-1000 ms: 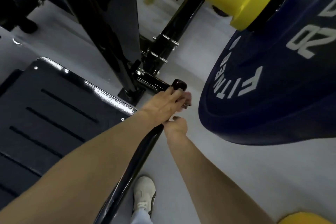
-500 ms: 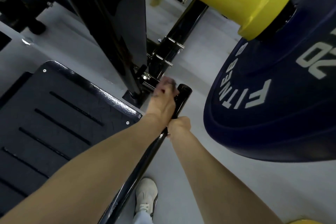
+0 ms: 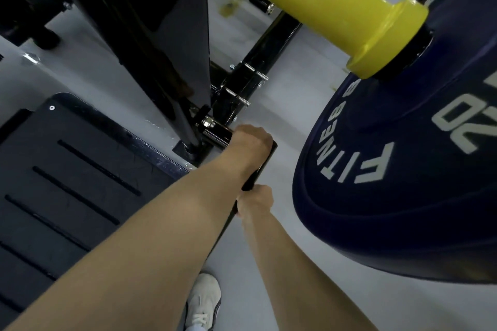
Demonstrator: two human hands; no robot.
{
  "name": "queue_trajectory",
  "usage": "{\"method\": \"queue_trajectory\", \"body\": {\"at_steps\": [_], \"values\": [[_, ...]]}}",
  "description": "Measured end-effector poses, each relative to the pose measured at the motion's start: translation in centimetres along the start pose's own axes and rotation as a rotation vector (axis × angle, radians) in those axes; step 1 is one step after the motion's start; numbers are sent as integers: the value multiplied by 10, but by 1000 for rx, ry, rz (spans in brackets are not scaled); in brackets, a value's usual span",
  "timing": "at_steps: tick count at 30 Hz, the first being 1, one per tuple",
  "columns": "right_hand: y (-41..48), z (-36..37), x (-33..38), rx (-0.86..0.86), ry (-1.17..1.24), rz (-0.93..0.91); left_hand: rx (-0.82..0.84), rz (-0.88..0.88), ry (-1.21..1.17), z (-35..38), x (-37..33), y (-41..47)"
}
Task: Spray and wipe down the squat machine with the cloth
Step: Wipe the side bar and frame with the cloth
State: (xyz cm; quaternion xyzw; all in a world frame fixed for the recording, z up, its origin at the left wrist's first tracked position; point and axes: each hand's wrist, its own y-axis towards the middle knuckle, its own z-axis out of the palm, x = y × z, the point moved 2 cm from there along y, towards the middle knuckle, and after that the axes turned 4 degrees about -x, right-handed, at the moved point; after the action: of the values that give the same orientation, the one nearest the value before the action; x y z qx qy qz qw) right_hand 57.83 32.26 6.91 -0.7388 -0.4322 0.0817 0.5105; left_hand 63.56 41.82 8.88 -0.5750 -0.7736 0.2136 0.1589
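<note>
The squat machine's black handle bar [image 3: 263, 162] runs diagonally from the bottom centre up to a chrome pivot bolt [image 3: 215, 129]. My left hand [image 3: 251, 141] is curled over the bar's top end, knuckles up, hiding its tip. My right hand [image 3: 255, 200] grips the same bar just below, with a short bare stretch of bar between the two hands. No cloth or spray bottle shows; whatever lies under my left palm is hidden.
A dark blue 20 weight plate [image 3: 403, 183] hangs close on the right on a yellow sleeve [image 3: 336, 0]. A black textured footplate [image 3: 67, 169] lies at the left, a wide black upright [image 3: 150, 35] stands behind it. My white shoe [image 3: 204, 301] stands on grey floor.
My left hand went from lying with straight fingers on the bar's end to curling over it. My right hand kept its grip below. A small patterned thing under my left fingers is no longer visible.
</note>
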Motion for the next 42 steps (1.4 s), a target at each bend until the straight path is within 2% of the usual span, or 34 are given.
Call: {"method": "queue_trajectory", "body": {"at_steps": [2,6,8,12,14,17,20,21,23,25,27,29,31,33,34,36,39,41,42], "values": [[1,1,-2,-2,-21,-32,70,-41,-62,-4,5,5],[-2,6,-5,-32,-85,-105,245,-55,58,-15,23,12],[-3,7,-4,-29,-94,-96,297,-86,255,-15,30,12],[0,3,0,14,-121,-75,459,-62,814,-6,26,5],[0,1,3,21,-126,-65,460,-69,875,-2,24,9],[-2,-3,7,16,-121,-50,300,-44,593,7,20,3],[-4,-4,9,12,-123,-42,-9,-97,574,21,24,-24],[-3,-5,8,14,-122,-43,-68,-130,501,28,25,-30],[-3,-4,7,18,-113,-48,-134,-82,295,37,27,-34],[-5,-2,6,16,-105,-50,-215,-8,-25,32,25,-32],[-6,-1,6,9,-94,-57,-249,-41,-413,22,24,-27],[-7,-1,6,9,-90,-53,-153,-192,-699,14,19,-11],[-7,-1,6,6,-81,-36,-72,-357,-873,7,9,9],[-3,0,4,13,-84,-40,-79,-360,-934,10,0,20],[-1,-1,3,17,-101,-36,-74,-304,-931,13,-5,23],[0,-2,4,12,-97,-40,-88,-32,-791,22,-8,22],[-3,-3,4,-14,-54,-52,-278,356,-668,31,-2,-4],[-4,-2,4,-21,-2,-45,-287,484,-492,38,0,-13],[-4,-2,4,-31,0,-50,-324,510,-496,43,4,-16]]}}
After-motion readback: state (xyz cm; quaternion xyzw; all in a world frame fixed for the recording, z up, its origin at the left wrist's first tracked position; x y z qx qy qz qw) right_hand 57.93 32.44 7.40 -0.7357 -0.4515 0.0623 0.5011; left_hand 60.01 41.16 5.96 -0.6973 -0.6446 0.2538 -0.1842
